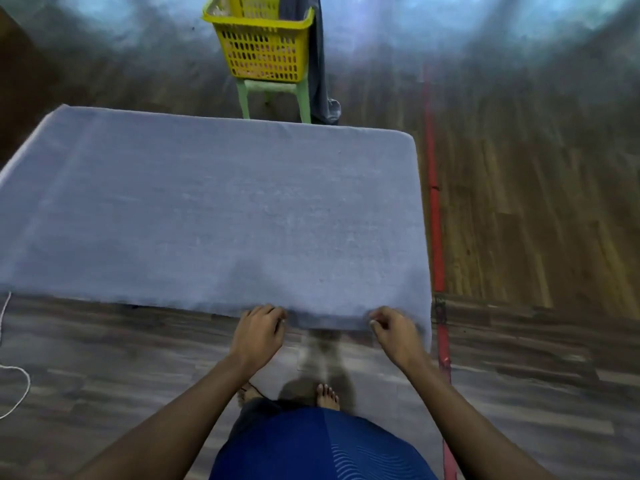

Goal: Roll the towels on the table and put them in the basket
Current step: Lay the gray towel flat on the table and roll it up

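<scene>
A large blue-grey towel (214,209) lies spread flat and covers the whole table top. At its near edge, towards the right corner, my left hand (259,329) and my right hand (394,330) each pinch the towel's hem with curled fingers, about a forearm's width apart. The stretch of hem between the two hands looks slightly turned up. A yellow slatted basket (263,46) stands on a light green stool (273,93) beyond the table's far edge; something pale shows through its slats.
A dark grey cloth (320,64) hangs down beside the basket on its right. A red pole (435,216) runs along the table's right side. A white cord (14,372) lies on the wooden floor at the left. My bare feet (327,396) stand below the hands.
</scene>
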Motion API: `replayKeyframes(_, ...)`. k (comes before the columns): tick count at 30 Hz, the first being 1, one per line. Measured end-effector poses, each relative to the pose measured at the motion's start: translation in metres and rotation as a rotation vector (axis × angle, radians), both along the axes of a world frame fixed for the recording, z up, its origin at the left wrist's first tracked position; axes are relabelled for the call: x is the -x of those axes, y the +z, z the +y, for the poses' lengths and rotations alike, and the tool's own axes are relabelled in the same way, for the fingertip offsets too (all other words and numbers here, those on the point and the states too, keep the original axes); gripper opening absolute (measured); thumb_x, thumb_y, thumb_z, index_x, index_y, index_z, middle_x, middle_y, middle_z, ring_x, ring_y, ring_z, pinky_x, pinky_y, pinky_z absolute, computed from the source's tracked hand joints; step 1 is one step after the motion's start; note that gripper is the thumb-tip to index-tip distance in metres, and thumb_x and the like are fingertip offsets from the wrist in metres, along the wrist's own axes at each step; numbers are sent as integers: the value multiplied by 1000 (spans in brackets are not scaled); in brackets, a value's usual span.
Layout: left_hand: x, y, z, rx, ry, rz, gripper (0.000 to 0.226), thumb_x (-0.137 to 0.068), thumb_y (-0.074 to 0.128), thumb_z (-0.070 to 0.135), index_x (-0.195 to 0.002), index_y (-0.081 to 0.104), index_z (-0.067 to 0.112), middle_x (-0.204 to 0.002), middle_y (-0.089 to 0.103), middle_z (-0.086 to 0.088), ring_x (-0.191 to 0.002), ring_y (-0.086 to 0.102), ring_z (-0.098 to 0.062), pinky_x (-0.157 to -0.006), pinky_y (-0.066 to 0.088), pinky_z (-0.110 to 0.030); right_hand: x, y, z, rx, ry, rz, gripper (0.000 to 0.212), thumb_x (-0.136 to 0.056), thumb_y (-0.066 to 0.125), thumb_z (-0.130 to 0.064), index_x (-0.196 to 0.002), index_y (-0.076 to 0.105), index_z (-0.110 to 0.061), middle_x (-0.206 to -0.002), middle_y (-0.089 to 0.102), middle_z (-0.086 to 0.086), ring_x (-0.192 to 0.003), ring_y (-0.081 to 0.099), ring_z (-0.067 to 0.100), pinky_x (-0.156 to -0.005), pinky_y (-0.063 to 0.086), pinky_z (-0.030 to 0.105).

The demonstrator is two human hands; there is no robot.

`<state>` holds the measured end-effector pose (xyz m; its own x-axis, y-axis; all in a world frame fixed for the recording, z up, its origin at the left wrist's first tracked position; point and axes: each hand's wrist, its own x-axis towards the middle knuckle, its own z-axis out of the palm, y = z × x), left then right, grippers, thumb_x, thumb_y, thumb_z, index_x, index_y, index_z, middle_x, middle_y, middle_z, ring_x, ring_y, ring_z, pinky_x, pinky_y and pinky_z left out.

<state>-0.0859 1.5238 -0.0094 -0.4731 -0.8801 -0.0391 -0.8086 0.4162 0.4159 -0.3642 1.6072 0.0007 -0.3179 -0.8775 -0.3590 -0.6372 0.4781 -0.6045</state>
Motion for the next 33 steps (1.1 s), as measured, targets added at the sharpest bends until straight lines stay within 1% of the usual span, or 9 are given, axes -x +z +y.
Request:
replayKeyframes(3, -26, 12, -22, 26, 83, 8, 10, -84, 64, 9, -91, 70, 13, -87, 69, -2, -81, 64, -24, -74, 48, -35, -36, 17, -43, 17, 70, -37, 15, -91, 60, -14, -102, 70, -13, -96, 71, 2, -90, 67, 18, -70, 41, 18)
replayKeyframes(6, -65, 23, -41, 55, 208, 30, 9, -86, 61, 12, -90, 69, 14, -86, 70, -1, -79, 64, -23, -74, 49, -35, -82, 31, -88, 33, 163, -62, 14, -91, 59, -12, -101, 70, -11, -92, 72, 5, -88, 66, 21, -67, 39, 20)
replayKeyframes(9, -118, 33, -52, 89, 328, 54, 13, -84, 55, 17, -86, 68, 15, -80, 68, 0, -74, 64, -23, -67, 48, -35, -138, 39, -131, 36, 271, -52, 15, -90, 57, -14, -97, 69, -17, -81, 67, -1, -83, 64, 19, -67, 40, 24)
replayKeyframes(12, -180, 43, -58, 125, 465, 48, 8, -82, 61, 11, -83, 68, 14, -77, 68, 0, -71, 64, -23, -63, 47, -33, -205, 47, -167, 30, 410, -49, 15, -92, 54, -15, -95, 67, -22, -78, 65, -5, -76, 59, 14, -68, 43, 27)
replayKeyframes(15, -252, 50, -61, 143, 584, 21, 14, -81, 53, 18, -80, 67, 16, -76, 68, 1, -72, 63, -25, -62, 45, -34, -284, 52, -198, 26, 529, -61, 15, -92, 53, -16, -92, 65, -26, -82, 68, -4, -80, 62, 16, -73, 46, 29)
replayKeyframes(19, -346, 57, -61, 134, 722, 4, 26, -84, 43, 25, -85, 68, 17, -79, 67, 1, -76, 62, -25, -65, 46, -36, -394, 59, -229, 42, 666, -85, 18, -92, 53, -15, -99, 69, -21, -94, 72, 0, -89, 64, 17, -82, 48, 29)
replayKeyframes(24, -445, 67, -62, 159, 903, 15, 21, -81, 45, 23, -76, 65, 17, -75, 66, -1, -74, 63, -28, -63, 46, -36, -515, 64, -260, 34, 800, -109, 19, -92, 54, -17, -100, 70, -22, -97, 71, -2, -93, 64, 15, -81, 46, 27)
replayKeyframes(28, -522, 70, -79, 177, 982, 11, 33, -80, 34, 34, -74, 63, 18, -72, 65, 3, -72, 62, -25, -61, 48, -37, -601, 65, -292, 20, 876, -138, 17, -90, 56, -18, -98, 70, -23, -97, 71, -3, -94, 65, 16, -84, 48, 27)
replayKeyframes(33, -620, 74, -123, 183, 1032, 32, 41, -80, 31, 37, -78, 68, 18, -73, 66, 4, -74, 63, -22, -62, 49, -35, -704, 62, -347, 29, 928, -142, 17, -91, 55, -18, -99, 70, -19, -103, 71, 0, -98, 64, 18, -90, 46, 27)
